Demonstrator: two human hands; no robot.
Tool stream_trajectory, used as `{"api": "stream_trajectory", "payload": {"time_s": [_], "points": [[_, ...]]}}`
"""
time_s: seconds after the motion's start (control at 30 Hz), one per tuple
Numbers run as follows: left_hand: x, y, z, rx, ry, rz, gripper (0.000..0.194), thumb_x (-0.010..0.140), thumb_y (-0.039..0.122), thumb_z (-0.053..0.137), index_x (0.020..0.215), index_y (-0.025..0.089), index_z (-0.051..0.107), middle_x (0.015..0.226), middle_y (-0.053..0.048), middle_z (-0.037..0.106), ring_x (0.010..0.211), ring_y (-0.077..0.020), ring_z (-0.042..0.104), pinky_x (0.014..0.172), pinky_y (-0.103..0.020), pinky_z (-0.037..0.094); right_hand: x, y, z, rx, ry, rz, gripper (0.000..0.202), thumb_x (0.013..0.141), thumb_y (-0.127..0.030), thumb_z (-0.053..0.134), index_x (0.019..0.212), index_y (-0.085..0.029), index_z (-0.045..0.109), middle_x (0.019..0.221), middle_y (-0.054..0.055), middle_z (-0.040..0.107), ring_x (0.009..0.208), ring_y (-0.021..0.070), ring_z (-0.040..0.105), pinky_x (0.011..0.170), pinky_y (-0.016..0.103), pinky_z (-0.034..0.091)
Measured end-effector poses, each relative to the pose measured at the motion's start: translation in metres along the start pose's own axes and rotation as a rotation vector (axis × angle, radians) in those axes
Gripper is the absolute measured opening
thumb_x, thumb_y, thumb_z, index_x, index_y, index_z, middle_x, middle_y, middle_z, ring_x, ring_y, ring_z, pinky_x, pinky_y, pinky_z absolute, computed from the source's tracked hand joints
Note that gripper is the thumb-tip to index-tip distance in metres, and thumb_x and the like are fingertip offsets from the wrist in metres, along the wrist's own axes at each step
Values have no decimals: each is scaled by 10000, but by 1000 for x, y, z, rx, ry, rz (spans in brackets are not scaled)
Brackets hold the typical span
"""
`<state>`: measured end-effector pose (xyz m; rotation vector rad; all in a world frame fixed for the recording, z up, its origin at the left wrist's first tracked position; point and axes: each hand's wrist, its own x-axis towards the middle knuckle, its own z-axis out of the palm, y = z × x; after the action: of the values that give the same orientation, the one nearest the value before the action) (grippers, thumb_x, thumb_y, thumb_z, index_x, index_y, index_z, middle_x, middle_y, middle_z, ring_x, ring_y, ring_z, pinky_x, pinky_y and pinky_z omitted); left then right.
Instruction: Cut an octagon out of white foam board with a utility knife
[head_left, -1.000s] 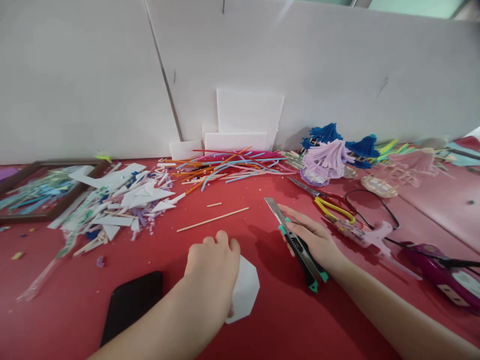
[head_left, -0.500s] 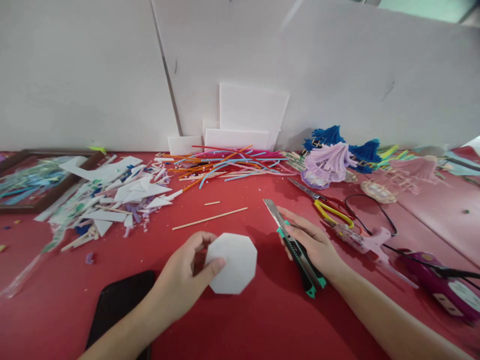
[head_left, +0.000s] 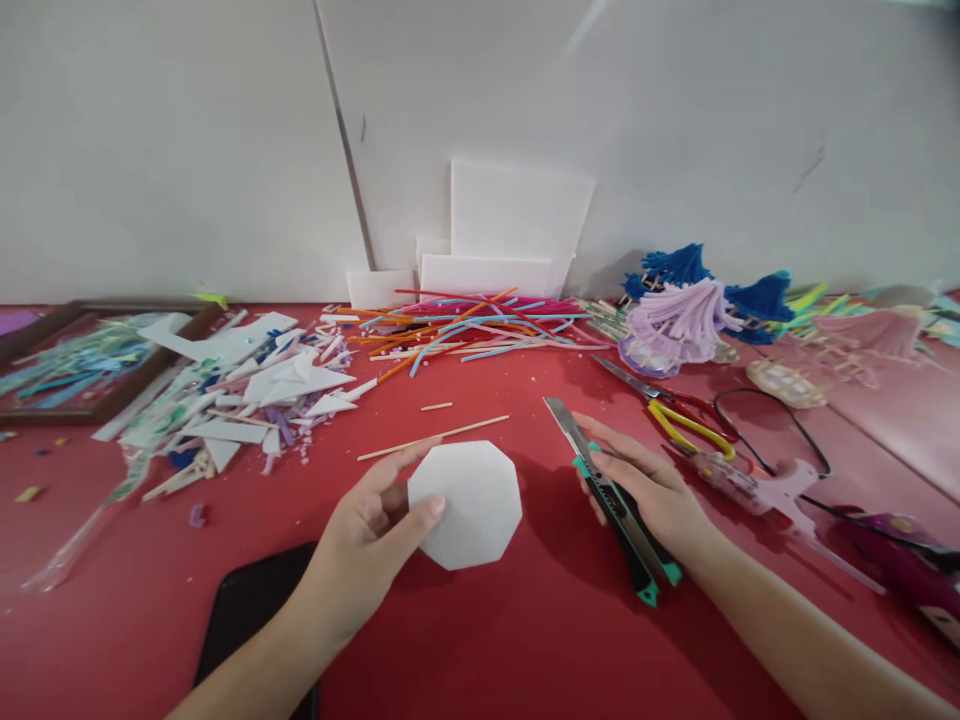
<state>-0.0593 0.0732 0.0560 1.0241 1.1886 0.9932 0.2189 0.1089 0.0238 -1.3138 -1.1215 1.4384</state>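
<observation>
Head view.
Item: 1 white octagonal piece (head_left: 474, 507), at lower centre of the frame, broad face turned up toward the camera. Its left edge is pinched by the left hand (head_left: 367, 540), thumb on the upper face, other fingers behind.
Item: 1 utility knife (head_left: 609, 505), black and green, right of centre, grasped by the fingers of the right hand (head_left: 651, 490), thumb along the upper side. Long axis slanting from lower right to upper left; blade end at upper left, green butt at lower right. Knife and white piece well apart.
Item: 2 thin sticks, 1 long (head_left: 480, 424) and 1 short (head_left: 436, 407), above the white piece; both rise slightly toward the right, the long one passing close to the left fingertips in the picture.
Item: 1 black flat object (head_left: 251, 605), lower left, partly behind the left forearm.
Item: 1 heap of white scraps (head_left: 289, 380), left.
Item: 1 tool with yellow handles (head_left: 679, 428) and 1 translucent pink glue gun (head_left: 780, 490), right.
Support: red worktop (head_left: 525, 645).
</observation>
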Motion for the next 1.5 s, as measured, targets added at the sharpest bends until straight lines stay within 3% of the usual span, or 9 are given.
{"api": "stream_trajectory", "payload": {"time_s": [0.1, 0.2, 0.4, 0.53, 0.67, 0.8, 1.13, 1.33, 1.5], "points": [[1, 0, -3, 106, -7, -11, 568, 842, 413, 605, 1351, 207, 459, 1076, -70, 724, 914, -222, 690, 749, -286, 543, 0, 1, 0, -23, -11, -4, 586, 834, -444, 654, 1366, -225, 542, 628, -25, 645, 458, 122, 581, 460, 239, 462], [-2, -3, -4, 445, -65, 7, 472, 843, 335, 519, 1303, 227, 528, 1062, -57, 716, 860, -234, 688, 722, -326, 548, 1, 0, 0, -63, -25, -20, 569, 846, -437, 629, 1365, -219, 544, 636, -24, 632, 459, 124, 576, 459, 247, 463], [-10, -10, 2, 1138, -14, 489, 427, 878, 259, 427, 1287, 198, 536, 1241, -120, 591, 1117, -304, 558, 938, -495, 477, -8, -11, 6, -192, -69, -16, 542, 816, -327, 603, 1351, -247, 560, 668, -30, 609, 475, 113, 557, 466, 237, 470], [-11, -9, 2, 1335, -3, 624, 371, 909, 339, 471, 1217, 156, 569, 1246, -154, 583, 1116, -331, 541, 919, -526, 492, -23, -10, 13, -291, -82, -35, 602, 784, -257, 575, 1383, -254, 519, 776, 2, 670, 496, 128, 578, 487, 255, 504], [-12, -10, 3, 1404, -186, 679, 425, 875, 352, 566, 1246, 147, 548, 1335, -156, 559, 1265, -358, 468, 996, -530, 463, -39, -3, 22, -487, -117, -142, 586, 856, -272, 543, 1431, -207, 455, 950, 80, 720, 800, 234, 692, 739, 370, 569], [-14, -13, 7, 1410, -308, 660, 521, 847, 339, 626, 1323, 173, 492, 1413, -136, 511, 1342, -358, 403, 1050, -550, 416, -50, -5, 32, -680, -248, -289, 536, 874, -229, 517, 1407, -196, 482, 1239, 123, 646, 1141, 268, 605, 978, 423, 474], [-21, -6, 17, 1456, -357, 521, 678, 740, 571, 714, 1262, 170, 550, 1312, -152, 572, 1202, -399, 502, 961, -585, 484, -46, -15, 45, -798, -473, -324, 678, 740, -12, 501, 1388, -212, 514, 1026, 82, 621, 912, 193, 614, 847, 327, 509], [-22, -7, 17, 1388, -327, 593, 510, 822, 298, 588, 1303, 155, 496, 1287, -145, 583, 1193, -341, 526, 990, -525, 478, -42, -19, 46, -822, -503, -293, 663, 750, -16, 503, 1387, -197, 517, 1002, 82, 613, 901, 198, 599, 835, 338, 495], [-21, -6, 20, 1408, -367, 593, 504, 818, 248, 547, 1299, 104, 500, 1291, -170, 586, 1180, -347, 547, 973, -527, 494, -41, -20, 46, -810, -521, -288, 667, 735, -11, 500, 1376, -194, 530, 987, 74, 622, 896, 193, 596, 828, 326, 488]]}}
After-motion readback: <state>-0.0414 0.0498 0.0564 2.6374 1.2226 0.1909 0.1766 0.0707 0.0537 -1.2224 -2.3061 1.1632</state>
